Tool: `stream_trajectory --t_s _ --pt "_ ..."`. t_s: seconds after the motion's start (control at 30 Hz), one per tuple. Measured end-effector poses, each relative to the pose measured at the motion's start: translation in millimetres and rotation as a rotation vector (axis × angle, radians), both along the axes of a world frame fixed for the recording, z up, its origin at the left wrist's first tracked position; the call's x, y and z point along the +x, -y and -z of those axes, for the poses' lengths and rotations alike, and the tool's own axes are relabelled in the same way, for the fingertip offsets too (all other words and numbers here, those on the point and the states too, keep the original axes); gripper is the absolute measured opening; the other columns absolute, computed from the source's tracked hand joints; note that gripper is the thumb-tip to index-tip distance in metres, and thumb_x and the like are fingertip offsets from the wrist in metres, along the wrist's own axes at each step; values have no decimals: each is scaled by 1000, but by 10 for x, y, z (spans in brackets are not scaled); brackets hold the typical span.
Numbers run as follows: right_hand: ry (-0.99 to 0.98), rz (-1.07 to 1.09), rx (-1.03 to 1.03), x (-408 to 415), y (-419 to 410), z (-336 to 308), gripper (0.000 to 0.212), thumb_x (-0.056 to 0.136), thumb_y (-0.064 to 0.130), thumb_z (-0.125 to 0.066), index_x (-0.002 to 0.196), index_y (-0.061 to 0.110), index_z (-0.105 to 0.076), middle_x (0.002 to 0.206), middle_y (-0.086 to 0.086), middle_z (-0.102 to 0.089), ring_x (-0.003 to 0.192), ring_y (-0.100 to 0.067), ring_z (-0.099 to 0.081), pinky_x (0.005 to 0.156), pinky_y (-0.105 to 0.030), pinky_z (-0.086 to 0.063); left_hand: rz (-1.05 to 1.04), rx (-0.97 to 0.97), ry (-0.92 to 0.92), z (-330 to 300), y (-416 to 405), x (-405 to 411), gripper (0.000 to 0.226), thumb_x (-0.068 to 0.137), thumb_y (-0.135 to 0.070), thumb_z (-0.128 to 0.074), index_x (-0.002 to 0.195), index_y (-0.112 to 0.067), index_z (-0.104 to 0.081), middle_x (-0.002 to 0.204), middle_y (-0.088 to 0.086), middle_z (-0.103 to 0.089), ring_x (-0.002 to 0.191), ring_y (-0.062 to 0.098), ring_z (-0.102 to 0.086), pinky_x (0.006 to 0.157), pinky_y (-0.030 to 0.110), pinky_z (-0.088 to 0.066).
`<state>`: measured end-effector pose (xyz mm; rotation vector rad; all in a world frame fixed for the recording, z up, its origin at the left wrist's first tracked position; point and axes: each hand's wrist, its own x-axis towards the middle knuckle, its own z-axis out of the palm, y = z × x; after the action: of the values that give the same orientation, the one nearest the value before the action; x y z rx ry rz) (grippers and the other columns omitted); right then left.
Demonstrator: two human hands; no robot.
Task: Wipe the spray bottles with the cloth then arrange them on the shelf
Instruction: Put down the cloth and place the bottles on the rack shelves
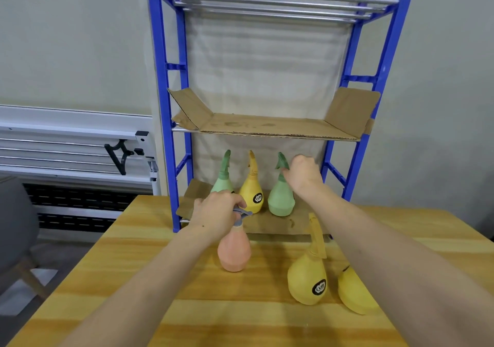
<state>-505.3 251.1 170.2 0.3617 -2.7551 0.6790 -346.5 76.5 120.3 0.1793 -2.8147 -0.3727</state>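
Note:
My left hand (pixel 217 207) grips the grey spray head of a pink bottle (pixel 234 250) standing on the wooden table (pixel 133 280). My right hand (pixel 303 171) holds the neck and trigger of a green bottle (pixel 280 198) standing on the bottom shelf's cardboard (pixel 275 226). Beside it on that shelf stand a yellow bottle (pixel 252 191) and another green bottle (pixel 223 179). Two yellow bottles wait on the table: one upright (pixel 307 280), one partly hidden under my right forearm (pixel 352 290). No cloth is visible.
The blue metal rack (pixel 163 79) stands against the wall behind the table. Its middle shelf carries a bare cardboard sheet (pixel 267 127) with folded-up ends; the top shelf is metal bars. A white folded frame (pixel 66 143) leans at the left, above a grey chair (pixel 13 226).

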Motion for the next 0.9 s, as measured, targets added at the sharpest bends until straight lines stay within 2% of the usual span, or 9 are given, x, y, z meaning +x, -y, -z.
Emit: stream_trajectory --t_s 0.1,0.23,0.33,0.43,0.53,0.67,0.77,0.83,0.9 --pt "-45 -29 3 195 -110 -9 26 103 29 -61 88 8 -61 95 -17 -69 82 -37 -67 73 -43 -62 38 -131 19 -61 -112 79 30 97 -21 -55 112 -42 -70 111 -13 -63 112 16 -55 92 45 -40" --pt "-52 -72 -45 532 -334 -22 27 103 24 -59 82 7 -62 84 -15 -65 80 -37 -67 65 -39 -57 104 -145 56 -67 -262 146 34 95 -15 -54 104 -45 -69 107 -14 -57 108 16 -51 98 51 -38" --pt "-85 -83 -84 838 -514 -78 21 104 24 -57 102 8 -70 95 -16 -68 85 -35 -65 70 -36 -54 160 -168 42 -55 -324 199 33 98 -18 -56 106 -48 -67 111 -17 -57 112 16 -48 101 53 -37" --pt "-155 -121 -97 1095 -648 -75 24 104 23 -57 116 6 -69 103 -16 -71 101 -35 -64 79 -36 -52 202 -203 25 -42 -366 283 31 99 -21 -55 110 -48 -66 119 -18 -56 121 17 -41 110 57 -29" --pt "-153 -123 -126 1268 -757 10 35 105 28 -60 132 7 -66 118 -15 -72 116 -34 -64 88 -37 -52 206 -206 -29 11 -394 344 28 102 -26 -53 114 -49 -66 136 -15 -48 133 20 -33 111 53 -30" --pt "-54 -132 -235 1445 -886 294 61 104 50 -58 154 15 -49 143 -10 -63 135 -29 -56 107 -40 -48 215 -60 -56 116 -379 329 26 102 -24 -57 110 -44 -72 142 -1 -39 129 26 -30 106 48 -39" --pt "11 -146 -315 1543 -953 615 73 104 63 -48 161 18 -38 157 -6 -54 145 -26 -48 115 -40 -41 238 72 -97 236 -356 292 29 102 -15 -58 108 -37 -76 145 5 -38 128 28 -29 111 44 -34" --pt "81 -167 -355 1600 -982 828 81 102 67 -48 164 19 -29 160 -4 -49 147 -26 -47 115 -39 -41 257 134 -123 309 -354 288 32 102 -9 -57 112 -33 -76 152 7 -36 136 30 -29 113 41 -32" --pt "135 -174 -371 1632 -999 1021 85 99 66 -55 164 21 -24 155 -5 -54 139 -27 -54 110 -41 -49 274 217 -168 371 -366 315 43 100 -1 -57 125 -33 -72 159 9 -30 142 27 -29 115 38 -30"
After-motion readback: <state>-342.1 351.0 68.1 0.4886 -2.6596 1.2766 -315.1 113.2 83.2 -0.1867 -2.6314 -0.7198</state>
